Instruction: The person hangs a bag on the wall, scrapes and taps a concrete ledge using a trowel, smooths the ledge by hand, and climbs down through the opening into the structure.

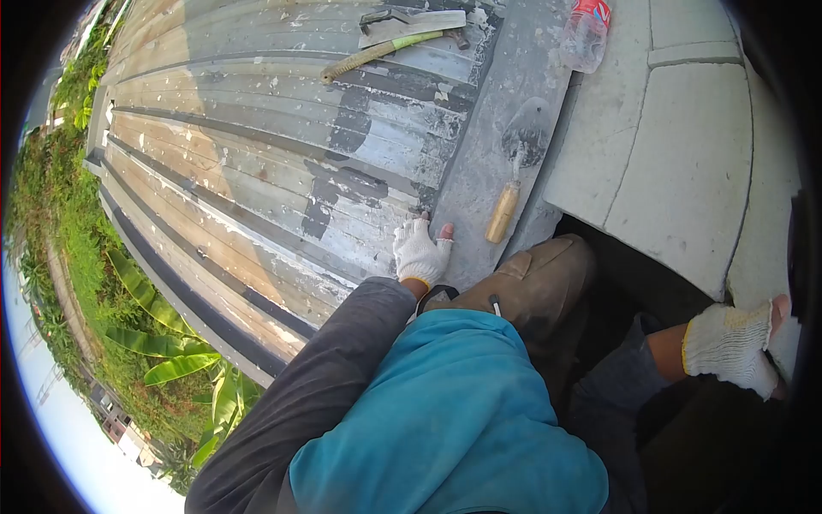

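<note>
ribbed, weathered roof [248, 133] beside greenery [73, 218]

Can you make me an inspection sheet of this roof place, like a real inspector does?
Surface: ribbed roof, patchy and flaking; grey ledge beside it.
Job's things: wooden-handled trowel on the ledge; hammer and flat-bladed tool on the roof.
Clutter: plastic bottle.
Hands: left hand, gloved, open on the roof's edge; right hand, gloved, by pale blocks, fingers partly hidden.
Cables: nothing seen.
Surroundings: green plants beyond the roof.
</note>
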### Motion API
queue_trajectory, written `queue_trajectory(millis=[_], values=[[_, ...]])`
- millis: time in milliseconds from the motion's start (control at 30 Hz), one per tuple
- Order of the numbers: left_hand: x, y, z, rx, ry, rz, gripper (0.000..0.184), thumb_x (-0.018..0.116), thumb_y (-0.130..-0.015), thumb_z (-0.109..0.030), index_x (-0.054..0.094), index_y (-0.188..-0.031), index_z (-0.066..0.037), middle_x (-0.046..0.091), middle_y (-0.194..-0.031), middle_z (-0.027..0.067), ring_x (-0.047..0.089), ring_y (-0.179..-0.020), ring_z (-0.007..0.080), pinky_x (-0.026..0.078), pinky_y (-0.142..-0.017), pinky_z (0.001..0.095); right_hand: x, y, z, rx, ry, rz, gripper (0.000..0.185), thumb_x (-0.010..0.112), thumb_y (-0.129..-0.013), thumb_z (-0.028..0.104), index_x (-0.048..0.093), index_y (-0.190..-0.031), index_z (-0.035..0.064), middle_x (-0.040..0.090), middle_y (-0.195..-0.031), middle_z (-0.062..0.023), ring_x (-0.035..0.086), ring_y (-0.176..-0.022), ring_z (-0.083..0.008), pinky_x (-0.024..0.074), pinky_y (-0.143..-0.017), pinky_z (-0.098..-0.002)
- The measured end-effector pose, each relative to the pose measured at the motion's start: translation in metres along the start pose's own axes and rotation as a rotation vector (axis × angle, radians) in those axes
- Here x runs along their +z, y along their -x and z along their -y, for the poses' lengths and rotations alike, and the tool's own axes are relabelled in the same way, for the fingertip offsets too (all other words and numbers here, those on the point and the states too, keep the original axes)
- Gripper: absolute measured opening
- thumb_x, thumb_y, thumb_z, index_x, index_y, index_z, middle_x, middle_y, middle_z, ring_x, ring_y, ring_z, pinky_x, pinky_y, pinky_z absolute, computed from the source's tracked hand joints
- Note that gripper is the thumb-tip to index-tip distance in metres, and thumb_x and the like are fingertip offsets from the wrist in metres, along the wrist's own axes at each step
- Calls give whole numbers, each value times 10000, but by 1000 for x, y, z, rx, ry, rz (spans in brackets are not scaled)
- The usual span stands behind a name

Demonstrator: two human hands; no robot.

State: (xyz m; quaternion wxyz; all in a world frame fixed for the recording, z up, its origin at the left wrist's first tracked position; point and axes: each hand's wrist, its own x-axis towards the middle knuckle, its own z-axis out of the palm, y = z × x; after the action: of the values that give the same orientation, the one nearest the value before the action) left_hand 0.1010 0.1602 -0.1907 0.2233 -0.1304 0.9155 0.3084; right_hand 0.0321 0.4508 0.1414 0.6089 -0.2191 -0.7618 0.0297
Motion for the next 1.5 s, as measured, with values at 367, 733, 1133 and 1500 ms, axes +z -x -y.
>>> queue_trajectory(millis=[367, 733, 1133, 1500], values=[[-10, -2, -7, -6, 27, 101, 839, 646, -856, -571, 429, -1462, -34, 484, -1434, 236, 441, -1312, 401, 348, -1112, 471, 1, -12, -13, -34, 18, 10, 874, 851, -794, 229, 277, -1325, -161, 585, -1035, -254, 603, -956, -311, 469, -989, -401], [-16, 0, -10, -28, 34, 84, 787, 657, -853, -556, 469, -1430, -56, 576, -1295, 225, 491, -1245, 405, 410, -1045, 470, -4, -5, -19, -86, 104, -64, 923, 835, -814, 231, 237, -1381, -184, 601, -1048, -260, 616, -1000, -336, 437, -1051, -404], [-12, 2, -8, -8, 5, 76, 804, 617, -867, -601, 500, -1397, -8, 575, -1304, 225, 500, -1229, 401, 397, -1050, 470, -56, 53, 4, -485, -451, 152, 832, 590, -937, 300, 95, -1591, 162, 226, -1593, -207, 351, -1414, -448, 248, -1169, -596], [-12, 4, -2, 31, 41, 18, 790, 596, -870, -615, 524, -1378, -14, 592, -1266, 240, 504, -1206, 405, 385, -1049, 474, 3, 279, 24, 134, -251, 1493, 718, 767, -781, 222, 435, -1375, -6, 531, -1231, -253, 531, -1125, -424, 456, -953, -479]])
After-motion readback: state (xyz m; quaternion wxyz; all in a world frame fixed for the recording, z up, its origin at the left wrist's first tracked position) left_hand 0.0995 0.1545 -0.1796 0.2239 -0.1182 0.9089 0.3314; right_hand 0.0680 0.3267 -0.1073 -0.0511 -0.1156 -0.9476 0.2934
